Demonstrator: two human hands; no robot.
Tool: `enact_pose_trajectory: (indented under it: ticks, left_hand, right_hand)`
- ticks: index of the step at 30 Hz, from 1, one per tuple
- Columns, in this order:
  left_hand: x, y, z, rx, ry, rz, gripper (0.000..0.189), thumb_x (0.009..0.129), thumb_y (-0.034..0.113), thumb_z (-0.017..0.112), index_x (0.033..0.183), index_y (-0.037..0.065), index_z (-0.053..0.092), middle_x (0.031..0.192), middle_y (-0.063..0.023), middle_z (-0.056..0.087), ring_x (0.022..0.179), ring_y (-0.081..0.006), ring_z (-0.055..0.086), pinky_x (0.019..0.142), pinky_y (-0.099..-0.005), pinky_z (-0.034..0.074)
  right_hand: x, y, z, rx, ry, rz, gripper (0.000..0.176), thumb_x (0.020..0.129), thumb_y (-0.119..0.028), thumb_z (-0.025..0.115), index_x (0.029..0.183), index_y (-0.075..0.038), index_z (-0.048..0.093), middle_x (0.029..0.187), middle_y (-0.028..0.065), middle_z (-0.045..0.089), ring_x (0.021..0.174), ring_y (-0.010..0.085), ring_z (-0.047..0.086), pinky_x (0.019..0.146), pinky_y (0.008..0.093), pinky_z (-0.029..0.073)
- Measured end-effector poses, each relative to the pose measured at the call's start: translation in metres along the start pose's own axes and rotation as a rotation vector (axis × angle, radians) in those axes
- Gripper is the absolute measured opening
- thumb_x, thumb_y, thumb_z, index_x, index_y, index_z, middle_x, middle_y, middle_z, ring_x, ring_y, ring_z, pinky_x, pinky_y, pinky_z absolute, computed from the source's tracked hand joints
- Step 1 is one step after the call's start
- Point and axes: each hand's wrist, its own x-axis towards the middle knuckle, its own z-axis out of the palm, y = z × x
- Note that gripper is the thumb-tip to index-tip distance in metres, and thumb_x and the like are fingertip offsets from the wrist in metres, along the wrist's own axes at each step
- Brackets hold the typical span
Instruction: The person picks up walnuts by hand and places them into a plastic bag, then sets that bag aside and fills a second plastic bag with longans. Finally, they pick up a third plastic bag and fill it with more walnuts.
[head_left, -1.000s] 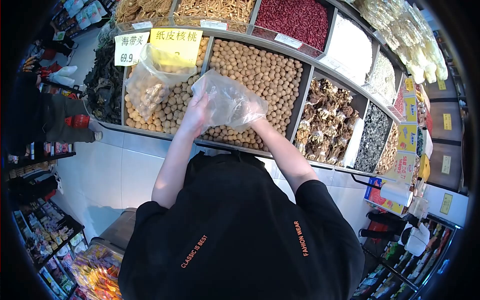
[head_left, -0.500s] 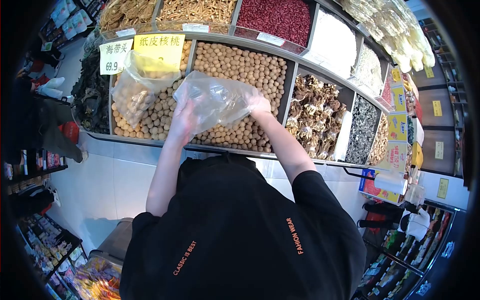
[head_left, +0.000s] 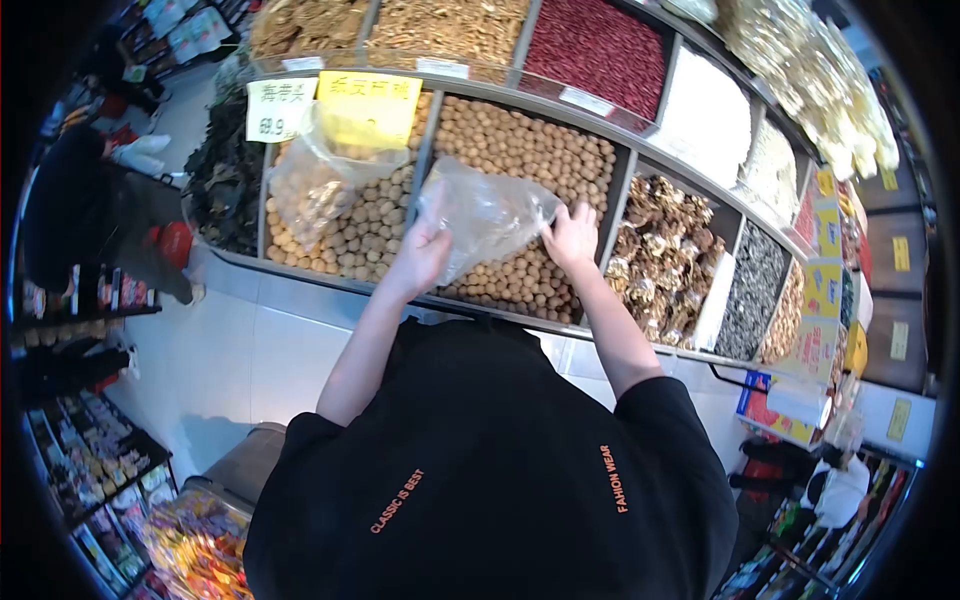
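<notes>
A clear plastic bag (head_left: 492,212) is stretched between my hands above a bin of round tan nuts (head_left: 510,140). My left hand (head_left: 425,250) grips the bag's left side. At the bag's right end, my right hand (head_left: 572,232) pinches its edge, some fingers apart over the nuts. To the left, a second clear bag with nuts in it (head_left: 315,195) rests on another section of nuts (head_left: 372,235), in front of a yellow sign (head_left: 368,108) and a white sign (head_left: 280,110).
Dried mushrooms (head_left: 665,255) fill the bin to the right, dark seaweed (head_left: 225,180) the one at far left. Red beans (head_left: 597,55) lie in the back row. People (head_left: 80,200) stand at the left; another person (head_left: 838,490) is at lower right.
The view has shifted, so the stall appears farther right. The fingers of my right hand are spread more, and the bag between my hands hangs in a different shape.
</notes>
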Motion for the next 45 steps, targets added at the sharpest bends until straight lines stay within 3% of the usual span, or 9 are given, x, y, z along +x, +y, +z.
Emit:
enact_pose_trajectory:
  ticks: [5,11,17,21,23,26,33,38,45]
  left_hand:
    - [-0.013,0.016,0.008,0.326,-0.125,0.006,0.069,0.089,-0.01,0.036,0.155,0.0,0.017,0.161,-0.0143,0.019,0.149,-0.0226,0.017,0.12,-0.032,0.012]
    - [-0.031,0.01,0.007,0.319,-0.112,-0.19,0.075,0.079,-0.012,0.031,0.153,-0.005,0.019,0.159,-0.0198,0.021,0.15,-0.0253,0.014,0.121,-0.0326,0.012]
    - [-0.046,-0.024,0.007,0.256,-0.008,-0.201,0.075,0.078,-0.01,0.034,0.151,0.002,0.031,0.15,-0.0169,0.039,0.142,-0.0242,0.032,0.116,-0.0322,0.024]
    - [-0.05,-0.017,0.008,0.432,-0.1,-0.031,0.072,0.077,-0.011,0.034,0.148,0.003,0.039,0.15,-0.0195,0.039,0.143,-0.0294,0.032,0.118,-0.0354,0.021]
    - [-0.051,-0.032,0.007,0.743,-0.067,0.074,0.069,0.074,-0.01,0.04,0.141,0.002,0.047,0.146,-0.0238,0.04,0.138,-0.0412,0.034,0.116,-0.0436,0.025]
    - [-0.054,-0.036,0.009,0.917,-0.031,0.175,0.065,0.073,-0.009,0.043,0.137,0.006,0.052,0.14,-0.0244,0.043,0.132,-0.0454,0.035,0.113,-0.0505,0.026]
    - [-0.052,-0.03,0.019,1.069,0.002,0.207,0.054,0.074,-0.008,0.046,0.125,0.006,0.058,0.132,-0.022,0.047,0.13,-0.044,0.037,0.109,-0.0525,0.029]
    - [-0.049,-0.043,0.02,0.95,-0.069,0.078,0.047,0.073,-0.003,0.049,0.118,0.005,0.061,0.13,-0.0227,0.047,0.128,-0.0433,0.038,0.108,-0.0532,0.029]
    - [-0.043,-0.028,0.032,1.193,-0.061,0.246,0.045,0.074,0.005,0.053,0.118,0.0,0.06,0.129,-0.0233,0.049,0.129,-0.0424,0.038,0.111,-0.0534,0.025]
  right_hand:
    - [0.008,0.015,0.067,0.937,0.102,-0.22,0.027,0.095,-0.029,0.062,0.099,-0.003,0.069,0.094,0.01,0.063,0.096,0.0245,0.061,0.086,0.0342,0.048]
    - [0.015,-0.028,0.058,2.362,-0.761,0.094,0.05,0.093,-0.042,0.066,0.123,-0.003,0.059,0.121,0.0118,0.063,0.115,0.0254,0.059,0.101,0.042,0.047]
    - [0.024,-0.067,0.016,2.279,-0.949,-0.016,0.046,0.087,-0.022,0.07,0.125,0.001,0.058,0.121,0.0143,0.063,0.109,0.0278,0.061,0.096,0.0436,0.05]
    - [0.038,-0.074,0.045,1.635,-1.107,-0.018,0.033,0.088,-0.017,0.069,0.114,0.002,0.066,0.105,0.009,0.068,0.091,0.0196,0.065,0.082,0.032,0.053]
    - [0.038,-0.087,0.051,1.864,-0.995,-0.53,0.03,0.087,-0.017,0.071,0.11,0.002,0.068,0.098,0.0065,0.068,0.084,0.0164,0.065,0.076,0.0277,0.053]
    - [0.035,-0.102,0.04,1.421,-0.612,-0.572,0.028,0.087,-0.016,0.071,0.109,0.002,0.068,0.099,0.0069,0.068,0.085,0.0168,0.065,0.076,0.0274,0.053]
    - [0.013,-0.112,0.063,2.059,-0.96,-0.298,0.032,0.089,-0.012,0.068,0.117,0.002,0.062,0.117,0.012,0.064,0.102,0.0202,0.064,0.085,0.0339,0.055]
    - [0.006,-0.099,0.088,2.155,-0.891,-0.063,0.048,0.093,-0.028,0.067,0.129,-0.001,0.051,0.123,0.0121,0.061,0.106,0.023,0.063,0.092,0.0379,0.054]
    - [-0.013,-0.113,0.005,2.205,-0.757,-0.222,0.077,0.091,-0.066,0.048,0.133,-0.002,0.051,0.123,0.0108,0.061,0.108,0.0226,0.062,0.094,0.0389,0.051]
